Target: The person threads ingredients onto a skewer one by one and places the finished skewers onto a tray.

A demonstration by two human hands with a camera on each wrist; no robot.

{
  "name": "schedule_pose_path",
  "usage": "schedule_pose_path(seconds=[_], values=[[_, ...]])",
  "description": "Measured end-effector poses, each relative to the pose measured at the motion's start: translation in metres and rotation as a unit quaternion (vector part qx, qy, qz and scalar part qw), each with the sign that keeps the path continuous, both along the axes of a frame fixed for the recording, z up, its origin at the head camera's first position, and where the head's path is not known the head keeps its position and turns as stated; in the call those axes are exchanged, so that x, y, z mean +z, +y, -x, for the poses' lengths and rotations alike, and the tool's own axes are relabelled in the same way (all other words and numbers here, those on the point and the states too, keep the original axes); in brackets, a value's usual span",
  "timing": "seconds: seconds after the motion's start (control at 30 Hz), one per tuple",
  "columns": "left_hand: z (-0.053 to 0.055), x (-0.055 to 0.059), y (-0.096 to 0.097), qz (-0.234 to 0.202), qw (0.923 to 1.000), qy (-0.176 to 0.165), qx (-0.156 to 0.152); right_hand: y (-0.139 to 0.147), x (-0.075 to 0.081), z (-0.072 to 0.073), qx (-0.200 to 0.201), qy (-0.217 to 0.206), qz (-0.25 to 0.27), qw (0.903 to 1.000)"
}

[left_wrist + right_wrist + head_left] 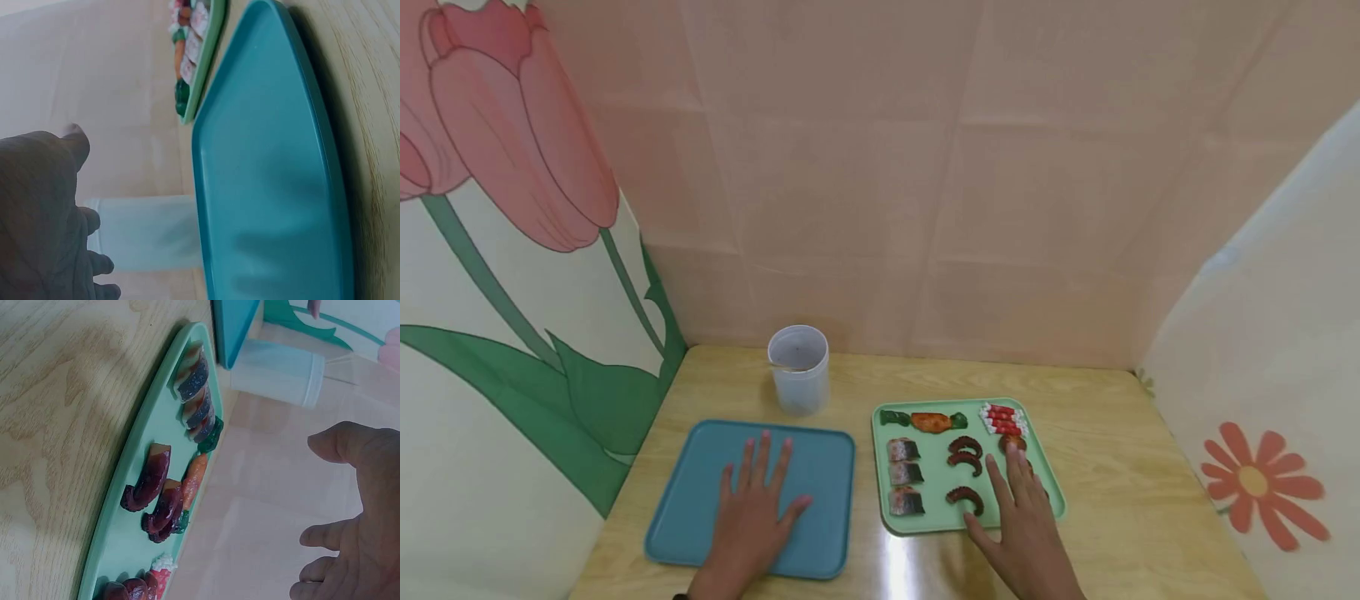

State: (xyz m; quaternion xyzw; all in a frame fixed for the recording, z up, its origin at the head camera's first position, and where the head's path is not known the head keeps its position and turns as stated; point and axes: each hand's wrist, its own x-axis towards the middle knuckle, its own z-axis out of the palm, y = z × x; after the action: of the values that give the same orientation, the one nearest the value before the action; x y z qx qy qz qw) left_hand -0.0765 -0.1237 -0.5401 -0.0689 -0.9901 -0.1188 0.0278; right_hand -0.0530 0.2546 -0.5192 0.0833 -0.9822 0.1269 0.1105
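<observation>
My left hand [751, 512] is held with spread fingers above a blue tray [688, 500]; the left wrist view shows the hand [40, 219] apart from the tray's surface. My right hand [1028, 533], fingers also extended, hovers over the near right part of a green tray [932, 492] and hides some of it. On that tray lie three fish slices [906, 473], dark red curled octopus tentacles [964, 497], red-and-white sticks [1002, 418], an orange piece [929, 422] with dark green pieces [893, 417] beside it, and round brown pieces [1012, 442] partly covered by the right hand. Neither hand holds anything.
Behind the blue tray stands a whitish translucent cup [802, 390] with a thin stick-like item in it. Both trays rest on a light wooden table [1120, 467]. A pinkish cloth [880, 183] hangs behind, with flower-printed cloths at left and right.
</observation>
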Motion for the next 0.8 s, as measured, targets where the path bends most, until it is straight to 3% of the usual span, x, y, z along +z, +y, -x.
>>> schedule_pose_path(seconds=[0.17, 0.23, 0.3, 0.37, 0.43, 0.53, 0.6, 0.67, 0.77, 0.8], values=[[-0.001, -0.002, -0.004, -0.016, 0.9995, 0.025, 0.009, -0.009, 0.0, 0.004, 0.015, 0.008, 0.036, 0.9992], [0.002, -0.001, -0.004, -0.06, 0.9978, 0.025, 0.016, -0.018, 0.005, 0.011, 0.024, 0.0, 0.077, 0.9968], [0.007, 0.002, -0.004, -0.129, 0.9912, 0.004, 0.027, -0.03, 0.011, 0.023, 0.038, -0.001, 0.129, 0.991], [0.012, 0.006, -0.005, -0.214, 0.9752, -0.029, 0.049, -0.045, 0.018, 0.037, 0.055, 0.008, 0.166, 0.9845], [0.018, 0.009, -0.007, -0.29, 0.9526, -0.051, 0.075, -0.062, 0.024, 0.054, 0.091, 0.031, 0.208, 0.9734], [0.032, 0.008, -0.009, -0.391, 0.9138, -0.042, 0.103, -0.091, 0.033, 0.083, 0.142, 0.074, 0.241, 0.9573], [0.045, 0.004, -0.008, -0.427, 0.8963, -0.023, 0.117, -0.111, 0.037, 0.104, 0.171, 0.066, 0.281, 0.9421], [0.062, -0.003, -0.006, -0.446, 0.8854, 0.0, 0.131, -0.131, 0.039, 0.126, 0.19, 0.053, 0.311, 0.9297], [0.087, -0.012, 0.0, -0.444, 0.8829, 0.027, 0.152, -0.159, 0.036, 0.156, 0.208, 0.023, 0.348, 0.9141], [0.095, -0.015, 0.002, -0.442, 0.8824, 0.035, 0.157, -0.167, 0.033, 0.165, 0.214, 0.023, 0.347, 0.9127]])
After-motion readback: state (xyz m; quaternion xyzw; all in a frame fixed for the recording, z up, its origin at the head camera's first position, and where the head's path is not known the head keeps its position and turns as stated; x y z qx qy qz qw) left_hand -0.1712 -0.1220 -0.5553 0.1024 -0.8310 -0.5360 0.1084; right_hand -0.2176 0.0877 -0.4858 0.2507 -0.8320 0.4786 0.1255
